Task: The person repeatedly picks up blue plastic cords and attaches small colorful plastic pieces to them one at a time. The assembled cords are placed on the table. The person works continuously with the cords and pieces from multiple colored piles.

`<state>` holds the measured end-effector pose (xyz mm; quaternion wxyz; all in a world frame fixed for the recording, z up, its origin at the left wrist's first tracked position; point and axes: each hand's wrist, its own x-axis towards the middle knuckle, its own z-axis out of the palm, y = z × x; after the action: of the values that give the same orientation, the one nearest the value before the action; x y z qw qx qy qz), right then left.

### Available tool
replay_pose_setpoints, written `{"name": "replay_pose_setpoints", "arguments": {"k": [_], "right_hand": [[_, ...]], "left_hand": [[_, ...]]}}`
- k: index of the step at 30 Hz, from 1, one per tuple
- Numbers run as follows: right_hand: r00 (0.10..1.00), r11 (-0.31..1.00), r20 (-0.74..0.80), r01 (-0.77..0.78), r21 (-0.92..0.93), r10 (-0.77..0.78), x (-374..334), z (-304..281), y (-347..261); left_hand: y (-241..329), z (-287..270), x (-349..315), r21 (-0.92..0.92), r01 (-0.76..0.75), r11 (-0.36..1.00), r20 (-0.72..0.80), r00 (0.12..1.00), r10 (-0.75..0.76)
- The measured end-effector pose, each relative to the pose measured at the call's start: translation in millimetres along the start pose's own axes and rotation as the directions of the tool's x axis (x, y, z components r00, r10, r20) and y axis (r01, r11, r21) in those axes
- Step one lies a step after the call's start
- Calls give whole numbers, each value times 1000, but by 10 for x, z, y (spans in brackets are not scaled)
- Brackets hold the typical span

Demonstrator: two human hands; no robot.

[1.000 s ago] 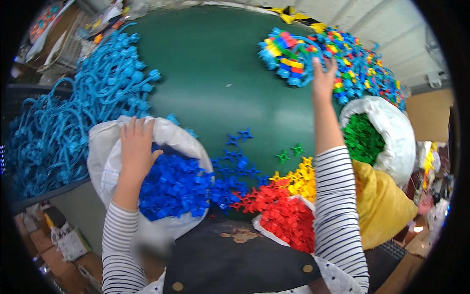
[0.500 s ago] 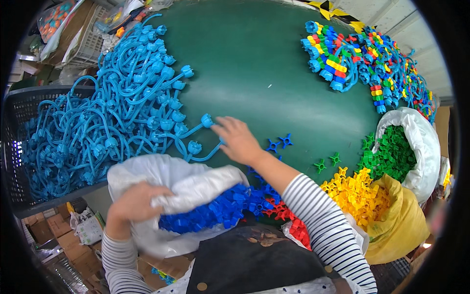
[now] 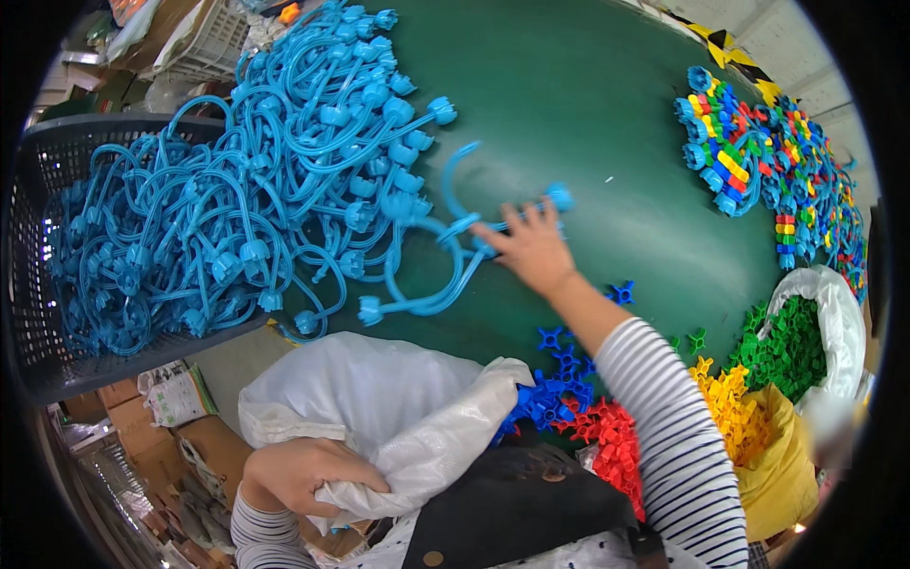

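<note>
My left hand (image 3: pixel 308 474) is closed on the gathered rim of a white woven sack (image 3: pixel 360 379), whose mouth is folded over and hides most of what is inside. My right hand (image 3: pixel 534 248) reaches over the green table with its fingers spread. It touches several loose light-blue plastic tubes (image 3: pixel 436 299) with flower-shaped ends; one blue end (image 3: pixel 559 196) shows beyond its fingertips. To the left lies a big tangled heap of the same tubes (image 3: pixel 313 123), spilling from a black crate (image 3: pixel 118 375). Dark-blue star-shaped pieces (image 3: pixel 545 398) lie by the sack's mouth.
Red pieces (image 3: pixel 607 450) lie beside my right forearm. Farther right are yellow pieces (image 3: pixel 725 403) with a yellow sack (image 3: pixel 777 484), and green pieces (image 3: pixel 782 346) in a white sack (image 3: pixel 844 322). Multicoloured strung tubes (image 3: pixel 730 161) are heaped at the far right of the green table (image 3: pixel 569 85).
My right hand has moved right and slightly away, and several tubes now lie beside it, apart from the heap. The sack's rim has been pulled over, covering the dark-blue pieces inside.
</note>
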<state>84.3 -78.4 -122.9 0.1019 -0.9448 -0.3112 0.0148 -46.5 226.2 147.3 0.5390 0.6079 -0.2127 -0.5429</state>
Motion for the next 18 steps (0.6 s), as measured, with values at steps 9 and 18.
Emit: {"name": "replay_pose_setpoints", "arguments": {"k": [9,18], "right_hand": [[847,735,-376,520,435,-377,497,-249,-888],[647,651,91,758,39,-757,1732,734,-2634]], "left_hand": [[-497,85,160,-265,-194,945,77,972,221],[-622,-115,311,-210,-282,936,104,945,309]]}}
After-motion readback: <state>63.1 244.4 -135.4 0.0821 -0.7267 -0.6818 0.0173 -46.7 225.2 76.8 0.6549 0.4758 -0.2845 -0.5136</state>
